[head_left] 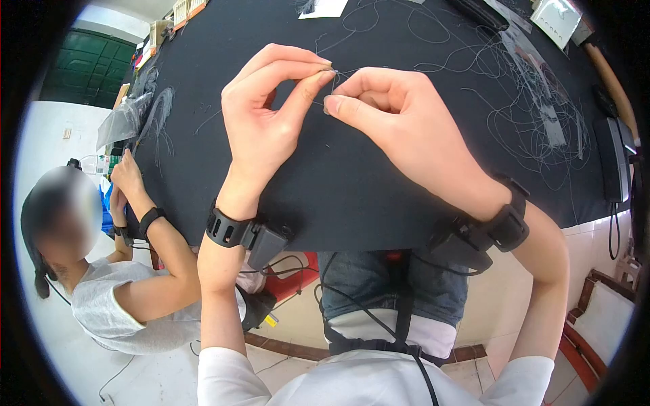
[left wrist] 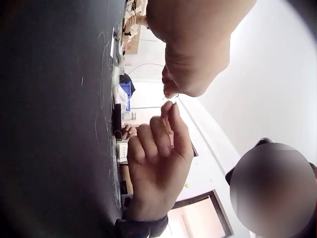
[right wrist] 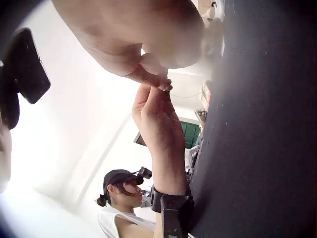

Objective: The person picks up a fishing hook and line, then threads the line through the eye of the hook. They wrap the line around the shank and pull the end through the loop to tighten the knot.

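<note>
Over the black tabletop, my two hands meet fingertip to fingertip. The left hand pinches a fine grey thread between thumb and forefinger, with a tiny dark bit at the tips. Close beside it, the right hand has thumb and forefinger curled together on the same thread, other fingers folded in. In the left wrist view, the right hand points up to the left fingertips. The right wrist view shows the left hand meeting the right fingertips, its wrist strapped. The thread's ends are hidden.
A tangle of loose grey thread spreads over the right of the table, around a clear plastic strip. A black device stands at the right edge. Another person works at the left, near a bundle of threads.
</note>
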Available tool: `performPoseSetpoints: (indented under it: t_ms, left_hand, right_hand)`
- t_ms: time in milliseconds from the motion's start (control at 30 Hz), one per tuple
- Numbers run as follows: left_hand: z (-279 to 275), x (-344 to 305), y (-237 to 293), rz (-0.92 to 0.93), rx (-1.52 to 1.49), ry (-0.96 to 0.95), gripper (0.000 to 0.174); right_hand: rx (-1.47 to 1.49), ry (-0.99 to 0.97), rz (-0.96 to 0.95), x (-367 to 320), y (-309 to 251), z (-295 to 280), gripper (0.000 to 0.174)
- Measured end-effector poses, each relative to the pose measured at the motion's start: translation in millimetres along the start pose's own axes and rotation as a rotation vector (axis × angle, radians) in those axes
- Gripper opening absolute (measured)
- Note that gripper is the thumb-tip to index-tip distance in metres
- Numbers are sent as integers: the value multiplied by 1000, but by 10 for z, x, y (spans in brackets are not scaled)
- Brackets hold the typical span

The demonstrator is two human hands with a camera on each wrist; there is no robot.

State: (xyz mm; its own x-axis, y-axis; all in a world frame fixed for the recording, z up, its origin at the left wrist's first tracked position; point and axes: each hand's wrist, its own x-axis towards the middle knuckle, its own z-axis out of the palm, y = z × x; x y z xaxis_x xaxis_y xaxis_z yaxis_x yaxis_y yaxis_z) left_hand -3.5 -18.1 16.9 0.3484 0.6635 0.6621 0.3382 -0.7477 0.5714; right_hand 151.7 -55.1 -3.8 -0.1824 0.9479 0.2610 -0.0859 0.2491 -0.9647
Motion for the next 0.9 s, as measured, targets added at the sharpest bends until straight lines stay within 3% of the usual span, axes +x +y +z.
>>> performPoseSetpoints:
  t_ms: [67,167,200,433,633,733,833,900]
  left_hand:
    - [-4,7,-3,39,32,0,9]
    - [-13,8,-17,92,73,-9,10]
    - [-13,10,-15,100,71,-11,10]
    - [-31,11,26,159,120,-50,10]
    - [-27,21,86,202,140,-101,12]
    - [-23,9,118,188,151,-119,12]
    - [-20,8,109,219,120,-120,12]
    - [-7,2,104,201,94,-114,12]
  right_hand:
    - [-136,-11,31,-1,-130,-43,19]
    - [-161,94,-77,26,-166,-41,18]
    - [-242,4,45,18,-271,-122,16]
    - [-217,7,-130,119,-214,-258,18]
    - [-285,-156,15,99,-317,-242,18]
    - [-240,-111,-175,118,-209,-227,17]
    - [-174,-136,65,91,-376,-250,17]
    - [-97,-109,72,100,-299,-258,17]
